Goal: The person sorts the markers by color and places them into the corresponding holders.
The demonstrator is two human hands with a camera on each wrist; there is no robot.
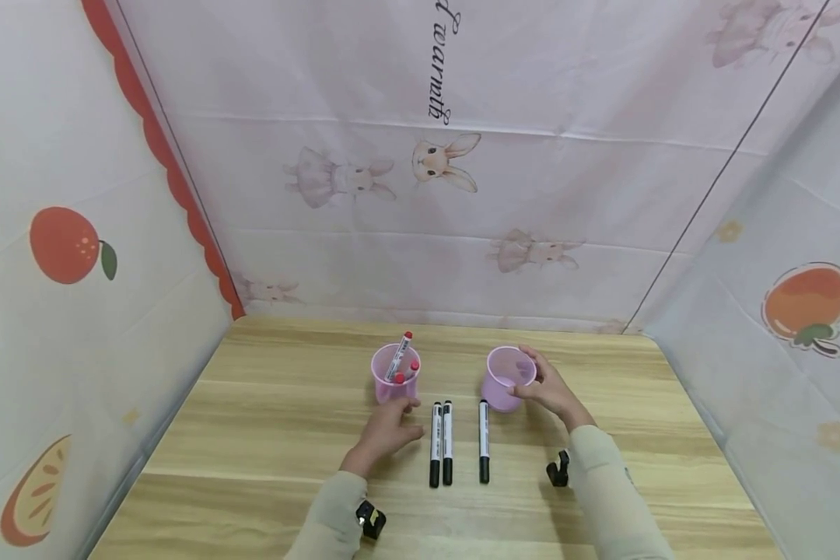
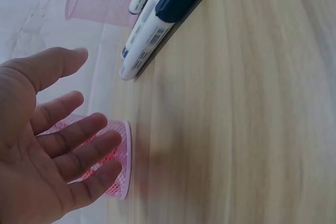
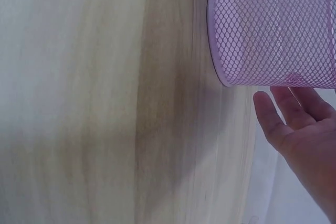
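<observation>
My left hand (image 1: pixel 383 432) is at the near side of a pink mesh pen cup (image 1: pixel 385 393) that holds several red-capped markers (image 1: pixel 399 356). Its fingers are spread and hold nothing, as the left wrist view shows. A second pink mesh pen cup (image 1: pixel 502 395) stands upright to the right, with no markers in it. My right hand (image 1: pixel 549 393) grips this cup from its right side, thumb at the near rim and fingers round the far side. In the right wrist view, the lowest finger (image 3: pixel 270 119) is off the mesh.
Two black-capped markers (image 1: pixel 442 443) lie side by side between the cups. Another black-capped marker (image 1: pixel 484 442) lies just in front of the right cup. Printed cloth walls (image 1: pixel 406 280) surround the wooden table (image 1: pixel 266 435) at the back and sides.
</observation>
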